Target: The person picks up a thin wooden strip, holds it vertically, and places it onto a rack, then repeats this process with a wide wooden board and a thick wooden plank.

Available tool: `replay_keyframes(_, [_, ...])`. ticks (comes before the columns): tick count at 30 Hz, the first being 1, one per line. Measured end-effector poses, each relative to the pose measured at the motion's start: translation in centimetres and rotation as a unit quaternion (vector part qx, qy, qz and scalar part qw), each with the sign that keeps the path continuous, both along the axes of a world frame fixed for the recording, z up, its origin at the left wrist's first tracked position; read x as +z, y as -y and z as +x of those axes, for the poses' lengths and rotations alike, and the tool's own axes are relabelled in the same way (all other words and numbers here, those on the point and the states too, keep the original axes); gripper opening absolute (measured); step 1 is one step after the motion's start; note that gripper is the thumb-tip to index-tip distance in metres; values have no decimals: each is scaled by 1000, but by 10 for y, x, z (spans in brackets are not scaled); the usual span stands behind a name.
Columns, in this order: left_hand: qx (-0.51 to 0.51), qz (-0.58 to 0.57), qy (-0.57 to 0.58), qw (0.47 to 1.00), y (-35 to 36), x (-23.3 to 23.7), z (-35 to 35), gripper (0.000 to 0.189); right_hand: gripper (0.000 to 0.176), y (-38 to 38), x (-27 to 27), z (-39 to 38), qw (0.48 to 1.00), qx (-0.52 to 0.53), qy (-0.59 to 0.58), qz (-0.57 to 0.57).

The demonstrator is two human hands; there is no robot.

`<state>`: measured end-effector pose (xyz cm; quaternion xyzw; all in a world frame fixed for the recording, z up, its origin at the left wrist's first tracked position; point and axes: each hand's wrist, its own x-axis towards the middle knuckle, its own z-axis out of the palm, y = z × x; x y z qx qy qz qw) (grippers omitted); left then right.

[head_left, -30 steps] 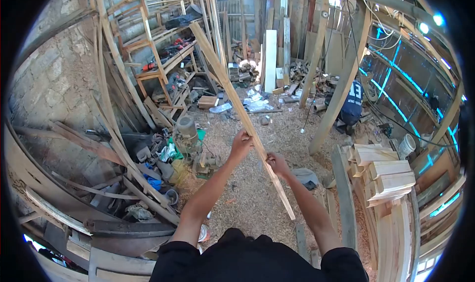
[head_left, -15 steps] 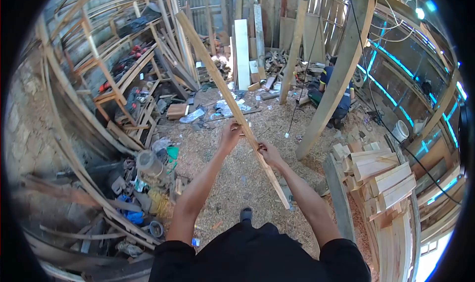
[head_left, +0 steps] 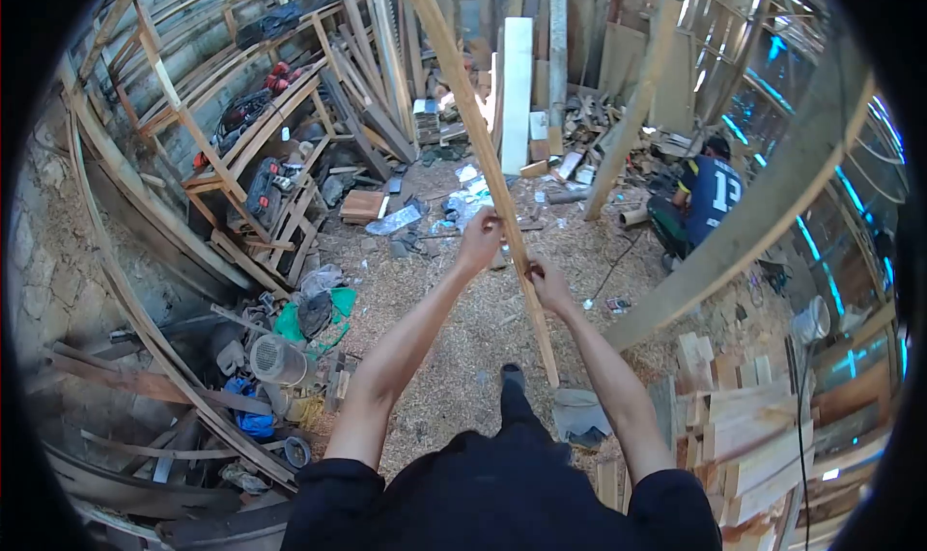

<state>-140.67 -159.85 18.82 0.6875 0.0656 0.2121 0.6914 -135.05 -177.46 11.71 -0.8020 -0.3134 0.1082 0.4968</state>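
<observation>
A long, narrow wooden strip [head_left: 467,102] runs from the top of the view down to the middle, its lower end above the floor near my foot. My left hand [head_left: 485,235] is closed round the strip's left side, a little below its middle. Lower down, my right hand [head_left: 547,282] grips the same strip from the right, with its fingers bent. Part of the fingers of each hand is hidden by the wood or too small to make out.
A person [head_left: 710,198] crouches at the right behind a slanted post [head_left: 744,247]. Stacked wood pieces [head_left: 748,435] lie at the lower right. Shelves [head_left: 232,155] with tools stand at the left. A mesh bucket [head_left: 278,360] and a green bag [head_left: 290,321] sit lower left.
The view has shifted, so the shelves and post stand elsewhere in it. The strip is steeper and reaches past the top edge. Both hands still hold it. One foot is further forward.
</observation>
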Motion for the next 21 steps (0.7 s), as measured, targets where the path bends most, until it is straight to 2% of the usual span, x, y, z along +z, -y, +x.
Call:
replay_keyframes(2, [11,22,6,1000,-19,10,28,17,28,-21,-6,37,1000,21,4,-4])
replay_keyframes(4, [21,-8,16,1000,-36,15,57,15,27,-43,-4,78,997,71,13,38])
replay_keyframes(7, [55,84,31,994,-67,26,103,13,24,-70,20,129,996,80,21,41])
replay_keyframes(12, [114,80,31,990,-109,39,158,13,23,-116,36,199,993,115,16,28])
replay_keyframes(14, [116,34,30,992,-127,43,178,12,24,-136,36,224,991,123,55,7])
replay_keyframes(16, [123,18,26,992,-145,44,195,12,27,-157,28,245,984,174,29,20])
replay_keyframes(17, [131,-10,29,991,-154,44,203,12,27,-167,24,255,981,179,54,-41])
replay_keyframes(18, [139,-36,30,989,-164,43,211,12,27,-180,16,266,981,183,53,-40])
replay_keyframes(21, [149,5,5,989,-205,30,237,13,25,-224,-18,295,979,198,34,-37])
